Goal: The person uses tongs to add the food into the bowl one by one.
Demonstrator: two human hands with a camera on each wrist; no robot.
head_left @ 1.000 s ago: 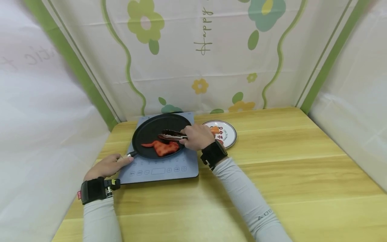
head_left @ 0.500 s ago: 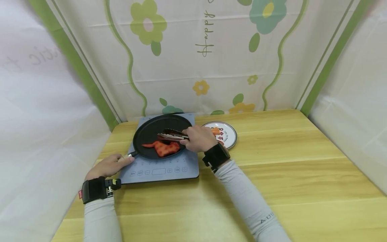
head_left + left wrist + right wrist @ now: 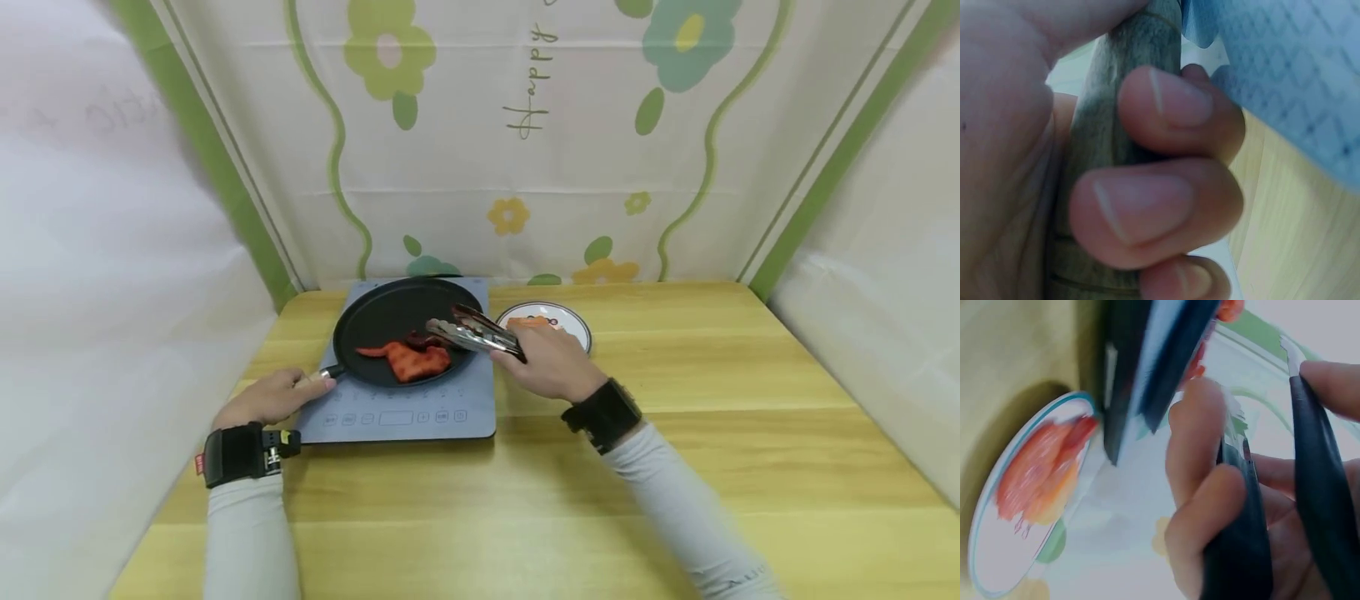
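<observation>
My left hand (image 3: 273, 397) grips the wood-look handle (image 3: 1094, 137) of a flat black pan (image 3: 390, 308), with the fingers curled round it in the left wrist view. In my right hand (image 3: 555, 364) is a pair of metal tongs (image 3: 476, 336) with dark grips. Their arms stand apart over the pan's right side, with nothing visible between the tips. Lying in the pan is a red-orange piece of meat shaped like a chicken wing (image 3: 416, 364). A smaller dark red piece (image 3: 420, 340) lies behind it, near the tong tips.
The pan rests on a grey induction cooktop (image 3: 468, 400) at the table's (image 3: 675, 467) back left. Beside it, a white plate (image 3: 988, 575) carries red and orange food pieces (image 3: 1038, 472); my right hand partly covers it in the head view. A flowered cloth (image 3: 450, 150) rises behind the table.
My right hand has moved right with the tongs, away from the pan's middle and over the plate's front. The tongs' arms look farther apart. My left hand keeps its grip.
</observation>
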